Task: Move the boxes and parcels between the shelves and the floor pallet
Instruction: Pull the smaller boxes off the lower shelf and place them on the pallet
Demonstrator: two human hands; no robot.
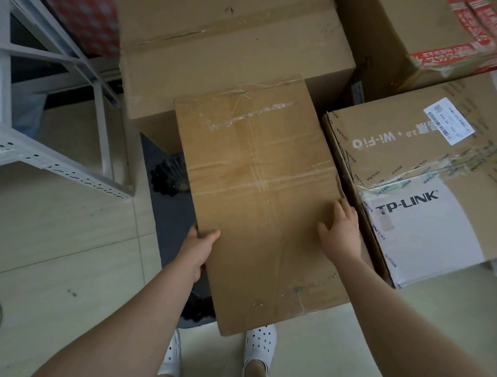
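Cardboard box [258, 195] held flat just left of printed box [425, 182], above dark pallet [174, 211]. Long axis pointed straight away from body. Left hand [199, 250] gripped on left long edge, thumb on top. Right hand [342, 232] hooked over right long edge, set slightly farther forward. Right fingers squeezed toward printed box; pinch risk judged if lowered.

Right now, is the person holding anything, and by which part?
Yes, the plain taped cardboard box, by its two long side edges: the left hand grips the left edge, thumb on top, and the right hand grips the right edge.
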